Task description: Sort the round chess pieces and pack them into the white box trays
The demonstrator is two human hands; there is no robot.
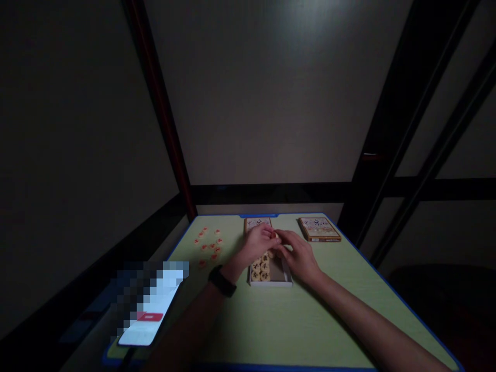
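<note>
Over an open box tray (pixel 271 283), my left hand (pixel 256 247) and my right hand (pixel 298 254) meet at their fingertips. A round wooden Chinese chess piece (pixel 275 235) shows between them, pinched by the fingers of both. Inside the tray, pieces with dark characters (pixel 264 267) stand in rows along its left side. The tray's right part shows its bare bottom. My hands hide the tray's far end. Loose pieces with red characters (pixel 212 246) lie scattered on the table to the left of my left hand.
A printed box cover (pixel 257 222) lies behind my hands, partly hidden. Another printed box (pixel 320 229) rests at the back right of the green, blue-edged table (pixel 329 320). A lit phone (pixel 151 320) is at the front left. A wall panel (pixel 271 129) rises behind.
</note>
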